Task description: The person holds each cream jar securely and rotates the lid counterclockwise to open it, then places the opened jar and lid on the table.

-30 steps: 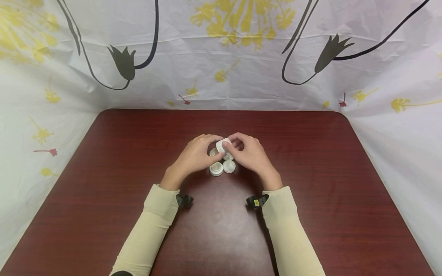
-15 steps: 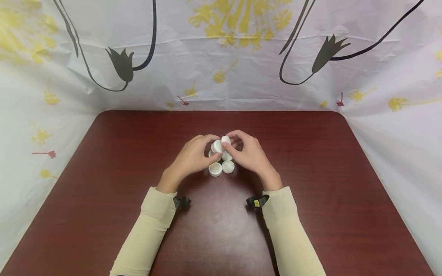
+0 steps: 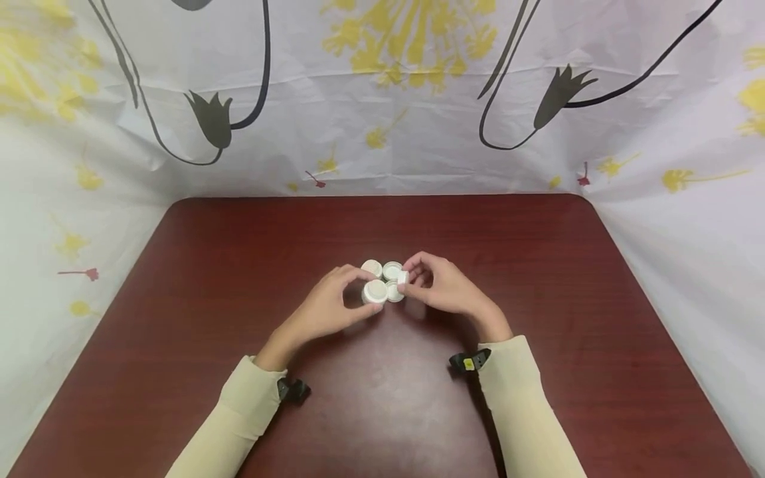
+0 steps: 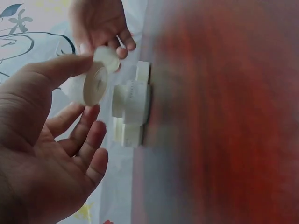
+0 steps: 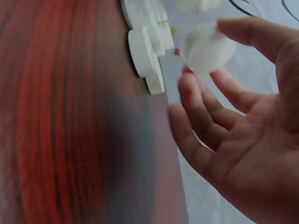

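Observation:
My left hand (image 3: 329, 305) pinches a small white jar (image 3: 375, 292) between thumb and fingers, above the table. In the left wrist view the held jar (image 4: 96, 86) is tilted, its round face toward the camera. A white round lid (image 3: 403, 277) is pinched by my right hand (image 3: 447, 287), slightly right of the jar and apart from it. Blurred in the right wrist view, that lid (image 5: 208, 47) sits between thumb and fingertips. Beneath and behind the hands, a white round container (image 3: 372, 267) and shallow lid-like pieces (image 3: 392, 271) stand close together; the held jar partly hides this group.
The dark red wooden table (image 3: 382, 411) extends on all sides of the group. A white cloth (image 3: 382, 159) with yellow and grey plant prints hangs behind and beside it. Dark wrist cameras (image 3: 469, 362) sit at both sleeve cuffs.
The lid has come away from the jar, first lifted up and right. Both hands have since lowered toward the person, and the wrists have moved farther apart.

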Demonstrator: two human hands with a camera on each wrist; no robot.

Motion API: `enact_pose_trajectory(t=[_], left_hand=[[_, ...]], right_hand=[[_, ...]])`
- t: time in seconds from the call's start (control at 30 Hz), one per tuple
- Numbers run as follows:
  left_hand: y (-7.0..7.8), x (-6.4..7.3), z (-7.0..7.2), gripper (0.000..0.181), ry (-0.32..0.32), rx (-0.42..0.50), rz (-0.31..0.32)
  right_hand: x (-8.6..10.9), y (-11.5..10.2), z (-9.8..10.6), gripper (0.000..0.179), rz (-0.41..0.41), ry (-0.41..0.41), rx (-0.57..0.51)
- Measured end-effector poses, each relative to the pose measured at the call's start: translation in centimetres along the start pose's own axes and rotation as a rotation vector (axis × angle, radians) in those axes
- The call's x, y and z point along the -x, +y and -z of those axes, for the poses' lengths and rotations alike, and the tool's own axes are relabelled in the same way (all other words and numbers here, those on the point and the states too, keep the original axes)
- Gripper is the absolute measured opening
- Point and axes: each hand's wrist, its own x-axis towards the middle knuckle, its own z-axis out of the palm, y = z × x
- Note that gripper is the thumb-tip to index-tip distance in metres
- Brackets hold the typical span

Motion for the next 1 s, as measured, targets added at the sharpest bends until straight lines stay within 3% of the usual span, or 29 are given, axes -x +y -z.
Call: enact_pose_trajectory(t=[0.17,0.3,0.4,0.53,0.83,1.0], left_hand=[[-0.1,0.2,-0.8,0.048,-0.06,0.053,-0.034],[0.0,0.5,-0.7,0.046,-0.053,0.056,-0.055],[0.1,0.9,-0.4,0.044,-0.055,0.072,-0.069],[0.0,1.4,-0.1,0.041,-0.108,0.078,-0.07],[-0.4,1.6,-0.1,0.039,-0.147,-0.075,-0.063],[-0.8,1.8,-0.5,0.04,-0.159,-0.137,-0.049]], right_hand=[[0.9,0.9,0.7,0.038,-0.012,-0.14,-0.026],[0.8,1.2,0.8,0.035,0.022,-0.219,0.002],[0.7,1.3,0.6,0.034,0.035,-0.232,0.016],[0.7,1.4,0.2,0.032,0.017,-0.244,0.01],[0.7,1.1,0.0,0.031,0.0,-0.242,-0.014],[0.8,1.3,-0.4,0.031,0.011,-0.205,0.062]])
